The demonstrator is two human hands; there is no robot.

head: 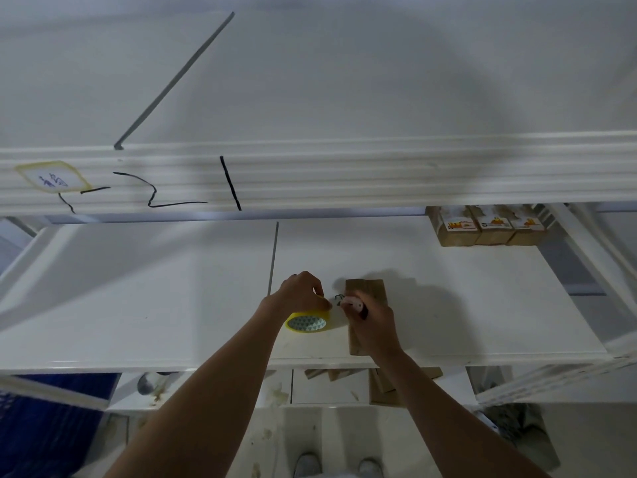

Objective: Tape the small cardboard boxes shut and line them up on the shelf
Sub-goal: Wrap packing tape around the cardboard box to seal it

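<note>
Yellow tape roll (pixel 307 320) sits on the white shelf (pixel 172 305) under the person's left hand (pixel 300 291), whose curled fingers grip the roll from above. Just beside it, the right hand (pixel 370 326) is closed around a small pink-and-white tool (pixel 353 302), possibly a cutter, though blur makes it hard to tell; its tip points toward the roll. That hand lies over a plain brown cardboard box (pixel 365 288) resting near the shelf's front edge, the box's far end showing beyond the knuckles. Well apart, at the back right of the same shelf, three labelled boxes (pixel 489 227) stand side by side, touching, in a row. Above them runs a ribbed white upper shelf edge (pixel 344 177) marked with black pen strokes and a yellow-rimmed sticker (pixel 53 177) at left. Below the front edge, more brown cardboard pieces (pixel 382 384) lie on a lower level. A blue crate (pixel 44 426) shows at bottom left, and two pale shoe tips (pixel 339 467) show on the floor.
</note>
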